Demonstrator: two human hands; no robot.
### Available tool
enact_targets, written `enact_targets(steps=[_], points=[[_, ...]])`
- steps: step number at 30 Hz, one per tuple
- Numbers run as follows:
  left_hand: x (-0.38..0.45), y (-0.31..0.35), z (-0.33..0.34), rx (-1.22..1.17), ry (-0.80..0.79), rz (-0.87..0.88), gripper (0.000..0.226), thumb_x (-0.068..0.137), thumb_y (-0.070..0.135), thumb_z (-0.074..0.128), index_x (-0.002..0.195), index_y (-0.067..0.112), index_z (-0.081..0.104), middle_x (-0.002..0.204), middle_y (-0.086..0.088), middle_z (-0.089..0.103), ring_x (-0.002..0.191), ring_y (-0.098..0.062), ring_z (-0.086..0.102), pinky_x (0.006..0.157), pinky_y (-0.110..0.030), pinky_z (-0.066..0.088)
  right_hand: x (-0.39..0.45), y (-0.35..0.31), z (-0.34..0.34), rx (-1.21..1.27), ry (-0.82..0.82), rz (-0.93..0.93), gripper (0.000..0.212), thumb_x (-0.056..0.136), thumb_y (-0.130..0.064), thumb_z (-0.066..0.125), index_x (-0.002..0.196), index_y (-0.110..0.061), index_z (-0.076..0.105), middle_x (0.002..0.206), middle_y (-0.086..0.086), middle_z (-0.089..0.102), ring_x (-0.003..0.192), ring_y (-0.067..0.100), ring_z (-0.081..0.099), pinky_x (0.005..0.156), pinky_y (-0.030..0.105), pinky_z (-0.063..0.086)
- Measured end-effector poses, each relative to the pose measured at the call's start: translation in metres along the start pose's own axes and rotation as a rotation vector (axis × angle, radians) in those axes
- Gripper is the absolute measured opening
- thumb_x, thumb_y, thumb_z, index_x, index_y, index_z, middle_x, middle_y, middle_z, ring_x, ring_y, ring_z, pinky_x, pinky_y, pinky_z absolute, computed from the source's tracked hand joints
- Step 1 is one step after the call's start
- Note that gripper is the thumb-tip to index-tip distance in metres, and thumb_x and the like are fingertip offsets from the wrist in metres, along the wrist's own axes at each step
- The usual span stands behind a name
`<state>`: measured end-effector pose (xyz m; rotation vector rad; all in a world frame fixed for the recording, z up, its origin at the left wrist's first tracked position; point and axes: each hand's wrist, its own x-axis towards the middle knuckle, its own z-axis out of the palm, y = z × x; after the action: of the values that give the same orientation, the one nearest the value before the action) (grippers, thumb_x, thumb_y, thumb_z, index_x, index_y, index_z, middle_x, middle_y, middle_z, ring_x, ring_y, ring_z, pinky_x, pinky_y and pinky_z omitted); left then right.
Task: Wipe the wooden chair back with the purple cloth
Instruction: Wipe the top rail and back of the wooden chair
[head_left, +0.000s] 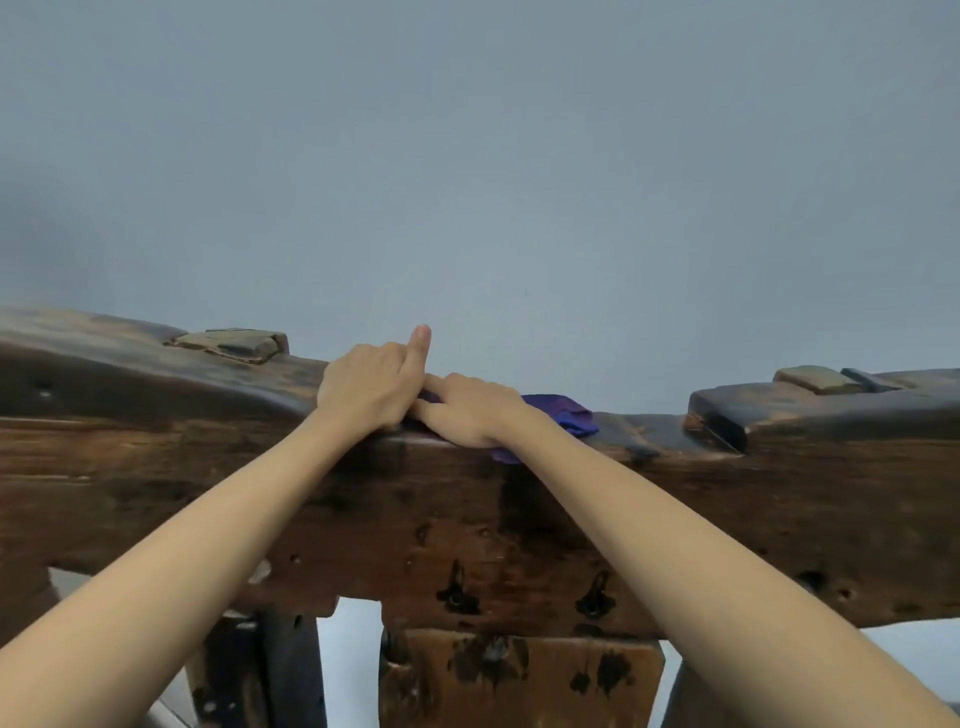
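Dark, weathered wood forms the chair back, a thick top rail with pale wooden pegs set into its upper edge against a grey wall. The purple cloth lies bunched on top of the rail at its middle dip. The right hand presses down on the cloth with fingers laid flat over it, cloth showing on its right side. The left hand rests on the rail just beside the cloth, touching the right hand, fingers curled, forefinger pointing up.
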<state>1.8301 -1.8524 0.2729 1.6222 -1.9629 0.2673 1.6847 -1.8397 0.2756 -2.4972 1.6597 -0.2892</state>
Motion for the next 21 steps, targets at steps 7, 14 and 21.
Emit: enact_targets(steps=[7,14,21], points=[[-0.003,-0.002,-0.006,0.005,-0.107,-0.051,0.098,0.092,0.07,-0.01,0.091,0.02,0.074,0.106,-0.006,0.071,0.102,-0.031,0.062,0.094,-0.045,0.043,-0.073,0.139,-0.042,-0.214,0.01,0.475,0.056,0.103,-0.05,0.02,0.127,-0.022,0.061,0.146,0.01,0.057,0.125,0.032,0.054,0.098,0.044,0.038],[-0.005,-0.058,-0.043,0.087,-0.184,0.196,0.078,0.092,0.07,-0.001,0.082,0.026,0.063,0.084,-0.003,0.062,0.101,-0.034,0.06,0.086,-0.044,0.048,-0.078,0.157,-0.04,-0.269,0.027,0.487,0.052,0.101,-0.055,0.026,0.121,-0.023,0.062,0.138,0.012,0.062,0.12,0.034,0.058,0.099,0.043,0.044],[-0.016,-0.086,-0.043,0.267,0.098,0.365,0.07,0.093,0.065,0.001,0.072,0.023,0.052,0.078,-0.001,0.068,0.079,-0.029,0.065,0.061,-0.037,0.041,-0.017,0.111,-0.035,0.008,-0.221,0.457,0.028,0.098,-0.024,0.036,0.073,-0.022,0.049,0.081,0.007,0.056,0.063,0.021,0.045,0.068,0.034,0.035]])
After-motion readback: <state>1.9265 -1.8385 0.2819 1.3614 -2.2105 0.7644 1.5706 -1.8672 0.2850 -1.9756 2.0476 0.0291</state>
